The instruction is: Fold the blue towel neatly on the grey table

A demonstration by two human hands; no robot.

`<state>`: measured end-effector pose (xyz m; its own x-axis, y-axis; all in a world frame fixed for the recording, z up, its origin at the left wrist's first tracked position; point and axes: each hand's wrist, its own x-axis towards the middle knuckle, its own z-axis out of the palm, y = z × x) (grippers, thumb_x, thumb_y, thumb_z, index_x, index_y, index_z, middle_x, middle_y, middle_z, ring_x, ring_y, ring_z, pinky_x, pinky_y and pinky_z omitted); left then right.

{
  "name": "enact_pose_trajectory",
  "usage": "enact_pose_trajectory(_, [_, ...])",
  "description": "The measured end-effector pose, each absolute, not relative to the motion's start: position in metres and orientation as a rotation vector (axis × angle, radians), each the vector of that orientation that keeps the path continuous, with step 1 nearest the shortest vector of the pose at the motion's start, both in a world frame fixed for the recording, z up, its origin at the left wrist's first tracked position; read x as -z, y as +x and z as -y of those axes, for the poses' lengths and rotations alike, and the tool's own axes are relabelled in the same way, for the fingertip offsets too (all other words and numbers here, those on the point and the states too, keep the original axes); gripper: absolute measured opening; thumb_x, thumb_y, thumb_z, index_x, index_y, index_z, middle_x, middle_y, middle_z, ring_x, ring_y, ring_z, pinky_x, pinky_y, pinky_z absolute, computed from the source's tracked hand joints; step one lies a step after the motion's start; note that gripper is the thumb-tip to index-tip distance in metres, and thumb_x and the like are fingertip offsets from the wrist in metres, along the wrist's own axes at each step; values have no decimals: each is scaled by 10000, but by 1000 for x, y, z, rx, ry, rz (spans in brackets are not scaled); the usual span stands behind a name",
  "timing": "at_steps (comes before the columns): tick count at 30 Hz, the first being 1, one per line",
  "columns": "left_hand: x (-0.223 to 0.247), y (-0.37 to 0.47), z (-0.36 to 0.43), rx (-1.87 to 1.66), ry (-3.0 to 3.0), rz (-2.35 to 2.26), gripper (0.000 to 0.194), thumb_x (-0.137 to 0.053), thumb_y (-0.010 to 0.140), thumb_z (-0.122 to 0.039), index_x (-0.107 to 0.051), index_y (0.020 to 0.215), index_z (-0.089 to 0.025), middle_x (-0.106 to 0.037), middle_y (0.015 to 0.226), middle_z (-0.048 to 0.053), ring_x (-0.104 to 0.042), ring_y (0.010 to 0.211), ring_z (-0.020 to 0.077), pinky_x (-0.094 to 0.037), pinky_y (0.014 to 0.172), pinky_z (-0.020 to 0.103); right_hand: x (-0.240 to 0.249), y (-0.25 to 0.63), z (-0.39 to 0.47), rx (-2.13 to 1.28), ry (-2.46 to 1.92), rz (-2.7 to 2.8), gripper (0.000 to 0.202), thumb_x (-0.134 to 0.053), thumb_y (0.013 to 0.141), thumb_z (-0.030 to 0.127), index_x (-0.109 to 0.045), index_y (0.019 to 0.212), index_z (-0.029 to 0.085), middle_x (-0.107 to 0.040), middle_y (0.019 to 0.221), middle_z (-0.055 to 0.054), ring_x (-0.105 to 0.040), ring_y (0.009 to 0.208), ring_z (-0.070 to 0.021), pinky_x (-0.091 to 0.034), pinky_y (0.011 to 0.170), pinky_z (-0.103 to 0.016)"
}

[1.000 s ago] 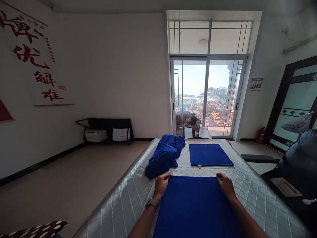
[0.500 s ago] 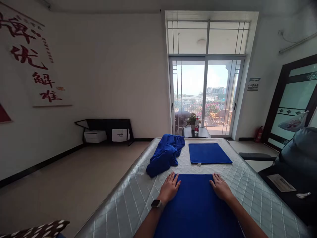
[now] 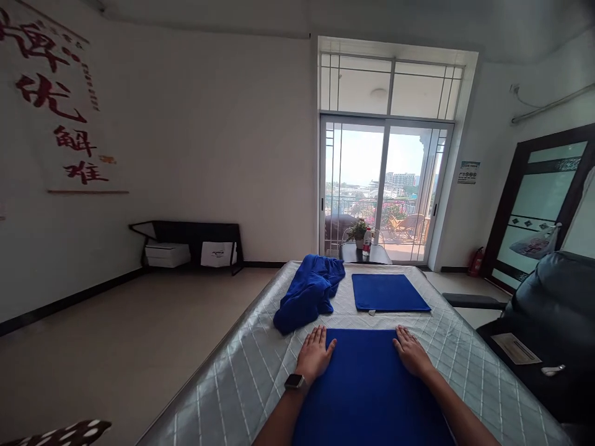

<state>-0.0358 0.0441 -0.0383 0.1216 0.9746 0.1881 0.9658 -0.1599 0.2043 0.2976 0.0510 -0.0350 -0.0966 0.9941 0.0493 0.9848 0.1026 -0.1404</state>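
A flat blue cloth (image 3: 367,384) lies in front of me on a quilted silver-white mattress (image 3: 232,371). My left hand (image 3: 315,356), with a watch (image 3: 294,381) at its wrist, rests flat on the cloth's far left edge, fingers stretched out. Along the far right edge lies my right hand (image 3: 413,352), palm down and fingers extended. Beyond them sits a smaller blue rectangle of folded cloth (image 3: 389,292) with a small white tag. A crumpled blue cloth (image 3: 309,294) is heaped to its left.
Past the mattress, a small dark table (image 3: 379,254) carries a potted plant (image 3: 359,229) and a bottle (image 3: 367,241). A black chair (image 3: 558,310) stands at the right. A low black bench (image 3: 195,235) with white boxes is by the left wall.
The camera view has tilted and shifted slightly. Both hands stay flat at the cloth's sides, with only a slight shift of the left fingers.
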Motion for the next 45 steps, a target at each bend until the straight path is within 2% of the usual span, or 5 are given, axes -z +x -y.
enact_pose_trajectory(14, [35, -39, -41, -473, 2231, -2002, 753, -231, 968, -595, -356, 1531, -111, -290, 1605, 146, -265, 1496, 288, -170, 1215, 496, 36, 296, -40, -123, -2012, 2177, 672, -186, 996, 445, -239, 1566, 93, -208, 1642, -95, -134, 1518, -196, -130, 1230, -392])
enact_pose_trajectory(28, [37, -41, -47, -366, 2259, -2124, 769, -262, 978, -587, -343, 1525, -53, -270, 1607, 179, -235, 1502, 288, -165, 1226, 472, 40, 306, -40, -105, -1941, 2175, 643, -176, 999, 375, -274, 1548, 54, -242, 1627, -118, -177, 1512, -203, -157, 1228, -396])
enact_pose_trajectory(38, [26, 138, -31, -450, 2623, -1378, 709, -159, 1009, -597, -327, 1552, -174, -329, 1607, 113, -266, 1496, 247, -227, 1227, 458, 43, 311, -38, -141, -1924, 2159, 644, -211, 983, 355, -259, 1554, 59, -223, 1631, -121, -150, 1517, -213, -146, 1226, -396])
enact_pose_trajectory(42, [27, 186, -41, -468, 2560, -1441, 757, -59, 1012, -563, -332, 1541, -95, -352, 1592, 164, -255, 1499, 264, -223, 1228, 474, 47, 315, -38, -145, -1903, 2194, 627, -229, 964, 286, -258, 1562, 98, -221, 1636, -92, -147, 1518, -199, -140, 1224, -378])
enact_pose_trajectory(45, [34, 182, -46, -470, 2554, -1501, 740, -51, 1010, -551, -340, 1544, -128, -361, 1594, 139, -240, 1504, 268, -211, 1231, 491, 46, 315, -38, -157, -1903, 2169, 626, -193, 978, 307, -269, 1555, 78, -240, 1629, -100, -159, 1516, -198, -137, 1224, -370])
